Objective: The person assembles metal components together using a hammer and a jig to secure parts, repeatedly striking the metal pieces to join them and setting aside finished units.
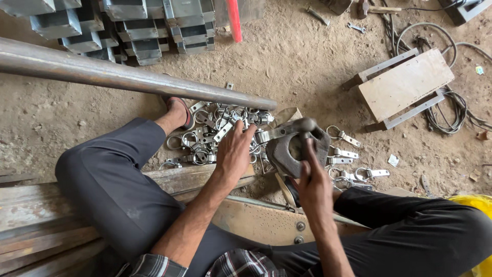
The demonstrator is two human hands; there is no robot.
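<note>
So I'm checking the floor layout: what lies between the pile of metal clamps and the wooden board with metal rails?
In the head view, between the pile of metal clamps and the wooden board lies mostly bare dirt floor, plus a few loose clamps.

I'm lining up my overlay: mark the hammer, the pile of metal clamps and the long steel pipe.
hammer (pixel 307 124), head view, on the rounded steel head above the right hand.
pile of metal clamps (pixel 205 136), head view, on the heap's middle beside the left hand.
long steel pipe (pixel 128 79), head view, on its mid-length.
</note>
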